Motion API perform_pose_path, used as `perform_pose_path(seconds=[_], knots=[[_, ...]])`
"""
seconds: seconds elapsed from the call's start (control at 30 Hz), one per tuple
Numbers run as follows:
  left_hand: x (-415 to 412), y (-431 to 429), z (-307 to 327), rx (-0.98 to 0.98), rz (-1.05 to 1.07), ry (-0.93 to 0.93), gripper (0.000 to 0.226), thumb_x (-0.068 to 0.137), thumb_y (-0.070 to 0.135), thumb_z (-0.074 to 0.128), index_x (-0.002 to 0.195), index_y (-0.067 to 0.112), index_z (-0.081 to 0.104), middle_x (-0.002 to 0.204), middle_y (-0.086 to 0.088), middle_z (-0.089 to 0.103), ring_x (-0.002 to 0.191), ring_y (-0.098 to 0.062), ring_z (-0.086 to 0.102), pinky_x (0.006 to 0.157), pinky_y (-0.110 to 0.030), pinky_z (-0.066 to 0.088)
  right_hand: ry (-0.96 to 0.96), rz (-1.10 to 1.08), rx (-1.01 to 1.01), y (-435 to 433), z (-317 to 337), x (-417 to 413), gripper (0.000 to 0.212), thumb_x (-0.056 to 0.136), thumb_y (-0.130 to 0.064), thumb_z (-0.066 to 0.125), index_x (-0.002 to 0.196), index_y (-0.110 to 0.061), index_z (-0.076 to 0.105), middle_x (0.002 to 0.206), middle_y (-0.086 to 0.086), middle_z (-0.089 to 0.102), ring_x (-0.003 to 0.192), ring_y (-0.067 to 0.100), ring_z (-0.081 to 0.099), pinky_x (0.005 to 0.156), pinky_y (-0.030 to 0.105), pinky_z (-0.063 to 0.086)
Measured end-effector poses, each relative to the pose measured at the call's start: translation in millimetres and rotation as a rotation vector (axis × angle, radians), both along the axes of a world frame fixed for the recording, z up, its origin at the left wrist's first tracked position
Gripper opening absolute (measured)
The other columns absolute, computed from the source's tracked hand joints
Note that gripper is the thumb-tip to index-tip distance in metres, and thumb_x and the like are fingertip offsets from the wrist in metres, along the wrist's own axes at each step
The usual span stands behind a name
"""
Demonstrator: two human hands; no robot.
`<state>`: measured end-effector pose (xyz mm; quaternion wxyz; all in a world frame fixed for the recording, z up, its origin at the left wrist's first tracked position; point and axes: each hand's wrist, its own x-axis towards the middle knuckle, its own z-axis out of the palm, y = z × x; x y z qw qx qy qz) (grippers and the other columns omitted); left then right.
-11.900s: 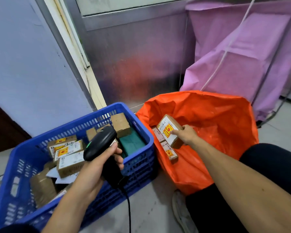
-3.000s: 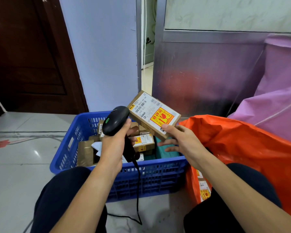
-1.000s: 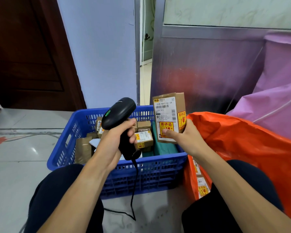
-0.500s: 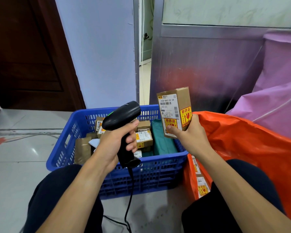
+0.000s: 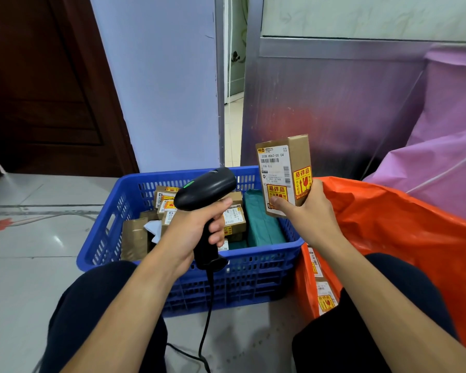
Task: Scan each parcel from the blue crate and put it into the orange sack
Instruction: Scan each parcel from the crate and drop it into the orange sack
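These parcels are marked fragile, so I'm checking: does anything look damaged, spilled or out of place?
Nothing looks damaged. The parcel in the right hand is upright and intact. The only oddity is a crumpled white scrap among the boxes in the blue crate.

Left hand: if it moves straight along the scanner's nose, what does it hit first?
Probably the parcel held upright in the right hand: the scanner in the left hand points rightward at its label. Depth is unclear.
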<state>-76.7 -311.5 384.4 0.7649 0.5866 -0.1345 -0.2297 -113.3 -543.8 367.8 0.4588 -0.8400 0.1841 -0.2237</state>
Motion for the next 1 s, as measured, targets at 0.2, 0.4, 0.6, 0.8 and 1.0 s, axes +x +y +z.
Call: perform_pose_path(seconds=[0.2, 0.4, 0.6, 0.8, 1.0], knots=[[0.0, -1.8, 0.9, -0.004, -0.001, 0.003, 0.030, 0.088, 0.027, 0.075, 0.062, 0.023, 0.062, 0.058, -0.001, 0.037, 0.049, -0.017, 0.036, 0.054, -0.031, 0.040, -0.003, 0.009, -0.001, -0.6, -1.5, 1.0, 0.053, 0.086, -0.040, 0.081, 0.123, -0.024, 0.047, 0.117, -0.010, 0.068, 0.105, 0.011, 0.066, 0.077, 0.023, 0.051], [-0.2, -1.2, -0.1, 0.003, -0.002, 0.001, 0.033, 0.094, 0.023, 0.072, 0.063, 0.022, 0.062, 0.058, -0.002, 0.037, 0.049, -0.017, 0.037, 0.054, -0.030, 0.042, -0.005, 0.014, -0.009, -1.6, -2.5, 1.2, 0.052, 0.086, -0.041, 0.080, 0.123, -0.025, 0.047, 0.118, -0.010, 0.067, 0.105, 0.011, 0.067, 0.080, 0.026, 0.054], [0.4, -1.5, -1.3, 0.019, 0.007, 0.003, 0.028, 0.094, 0.023, 0.073, 0.073, 0.017, 0.056, 0.058, -0.001, 0.037, 0.050, -0.018, 0.036, 0.055, -0.031, 0.041, -0.006, 0.017, -0.021, -1.5, -2.6, 1.1, 0.053, 0.086, -0.040, 0.081, 0.123, -0.024, 0.047, 0.118, -0.010, 0.067, 0.105, 0.010, 0.066, 0.079, 0.025, 0.053], [1.9, -1.7, -3.8, 0.017, 0.010, -0.013, 0.025, 0.094, 0.024, 0.073, 0.076, 0.017, 0.057, 0.059, -0.001, 0.039, 0.051, -0.018, 0.039, 0.057, -0.031, 0.043, 0.007, 0.013, -0.033, -2.0, -2.6, 0.4, 0.053, 0.086, -0.041, 0.080, 0.124, -0.024, 0.047, 0.117, -0.011, 0.067, 0.104, 0.010, 0.066, 0.078, 0.025, 0.052], [2.3, -6.6, -5.3, 0.022, 0.018, -0.069, 0.017, 0.097, 0.021, 0.071, 0.083, 0.015, 0.063, 0.063, -0.004, 0.045, 0.054, -0.019, 0.042, 0.062, -0.034, 0.047, 0.021, -0.011, -0.014, -9.1, 1.3, -2.2, 0.053, 0.085, -0.042, 0.081, 0.121, -0.024, 0.048, 0.116, -0.010, 0.068, 0.107, 0.014, 0.066, 0.090, 0.038, 0.057]])
